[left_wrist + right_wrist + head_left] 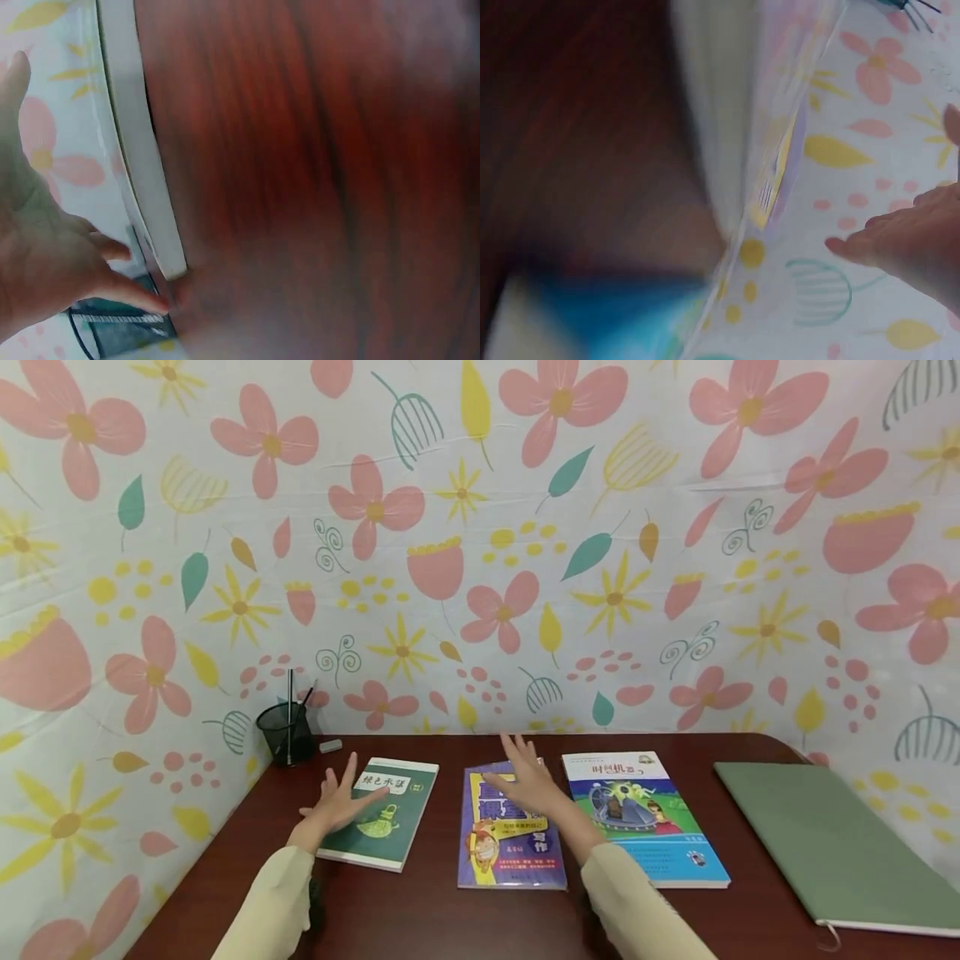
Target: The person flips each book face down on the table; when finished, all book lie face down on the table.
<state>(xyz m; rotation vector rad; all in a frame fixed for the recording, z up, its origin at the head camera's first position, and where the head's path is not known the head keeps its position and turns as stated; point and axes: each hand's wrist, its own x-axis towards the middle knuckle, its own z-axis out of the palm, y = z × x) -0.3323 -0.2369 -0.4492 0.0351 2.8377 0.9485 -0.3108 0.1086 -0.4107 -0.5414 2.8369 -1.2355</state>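
Plainly, much of the lower head view is being filled by the dark table [420,922]. Near its middle the purple book [510,852] is lying flat, being partly hidden by the right hand [534,789]; to its left the green book [393,831] is being overlapped likewise by the left hand [334,808]. Judging by the soft-looking covers, neither is being rated as heavy: light, bendable paperbacks are being suggested, with corners prone to creasing (the purple one, looking glossy, is being judged the more slippery). A hold is being favoured midway along a long edge, thumb above and the rest beneath the pages, so that sagging is being limited. On both hands the fingers [349,772] are being held widely spread and nearly straight; nothing is being gripped, and the covers are apparently not being touched.
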